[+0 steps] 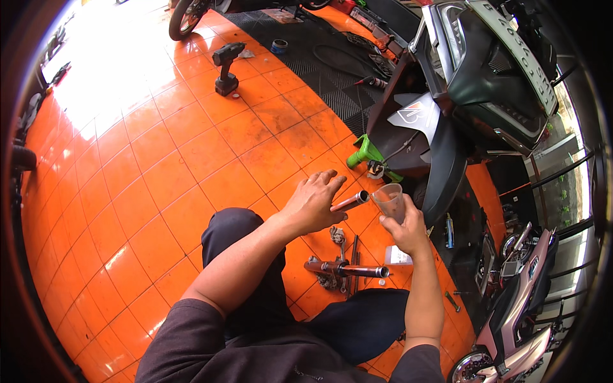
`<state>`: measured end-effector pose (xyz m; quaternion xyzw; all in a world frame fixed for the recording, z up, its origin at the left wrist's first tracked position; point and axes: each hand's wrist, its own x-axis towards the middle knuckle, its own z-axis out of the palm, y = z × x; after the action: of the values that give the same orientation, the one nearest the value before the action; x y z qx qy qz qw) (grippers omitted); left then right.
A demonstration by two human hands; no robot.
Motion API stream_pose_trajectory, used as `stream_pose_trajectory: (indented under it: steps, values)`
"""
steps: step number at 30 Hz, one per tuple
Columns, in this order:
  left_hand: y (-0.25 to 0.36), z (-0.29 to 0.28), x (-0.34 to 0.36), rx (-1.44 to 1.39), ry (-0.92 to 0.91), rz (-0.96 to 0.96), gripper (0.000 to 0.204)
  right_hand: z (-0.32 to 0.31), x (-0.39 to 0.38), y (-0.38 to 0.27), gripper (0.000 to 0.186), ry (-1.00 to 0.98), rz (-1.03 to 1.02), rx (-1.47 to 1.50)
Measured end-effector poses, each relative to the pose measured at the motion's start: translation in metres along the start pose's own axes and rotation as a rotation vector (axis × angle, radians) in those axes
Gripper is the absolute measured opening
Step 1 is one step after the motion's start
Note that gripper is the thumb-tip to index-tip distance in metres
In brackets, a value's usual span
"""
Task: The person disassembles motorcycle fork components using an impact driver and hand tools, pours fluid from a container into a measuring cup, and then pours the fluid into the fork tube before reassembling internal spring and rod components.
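My left hand [314, 201] has its fingers spread, with the thumb apart from them. Between thumb and fingers a shiny metal fork tube [350, 202] points its open end to the right; its lower part is hidden behind the hand, and whether the palm touches it is unclear. A clear plastic cup [387, 202] is in my right hand [407, 228], tilted close to the tube's mouth. Below both hands, a second fork leg [348, 269] lies on the floor beside thin dark rods [354, 258] and a greyish rag-like lump [337, 235].
A whitish container [397, 256] stands right of the fork leg. A motorcycle with dark bodywork [491, 83] and a green stand-like part [366, 152] is at upper right. On the orange tiles [191, 147] stands a cordless drill [227, 68]. Another motorcycle [520, 306] is at lower right.
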<state>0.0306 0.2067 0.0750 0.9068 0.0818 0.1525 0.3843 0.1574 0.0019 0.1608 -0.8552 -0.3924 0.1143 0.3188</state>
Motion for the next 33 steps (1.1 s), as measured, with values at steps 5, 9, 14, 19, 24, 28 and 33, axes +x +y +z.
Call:
stream_pose_trajectory:
  steps: [5, 9, 14, 19, 24, 28, 33]
  values:
    - [-0.001, 0.002, 0.000, 0.024, -0.006, 0.004, 0.082, -0.003, 0.000, -0.001, 0.045, 0.000, 0.009, -0.051]
    - [-0.002, -0.002, -0.003, 0.024, -0.022, -0.008, 0.081, -0.003, 0.001, -0.012, 0.046, -0.010, 0.016, -0.111]
    - [0.002, -0.003, -0.004, 0.036, -0.036, -0.012, 0.080, -0.005, 0.000, -0.012, 0.047, -0.007, 0.016, -0.155]
    - [0.000, -0.004, -0.006, 0.030, -0.047, -0.017, 0.078, -0.006, 0.000, -0.015, 0.049, -0.010, 0.043, -0.191]
    - [-0.001, -0.005, -0.007, 0.039, -0.057, -0.018, 0.078, -0.008, 0.000, -0.018, 0.054, -0.031, 0.057, -0.241]
    - [0.000, -0.006, -0.007, 0.043, -0.066, -0.020, 0.078, -0.009, 0.000, -0.019, 0.056, -0.040, 0.070, -0.280]
    - [-0.001, -0.006, -0.009, 0.043, -0.078, -0.020, 0.077, -0.011, 0.001, -0.023, 0.057, -0.039, 0.094, -0.322]
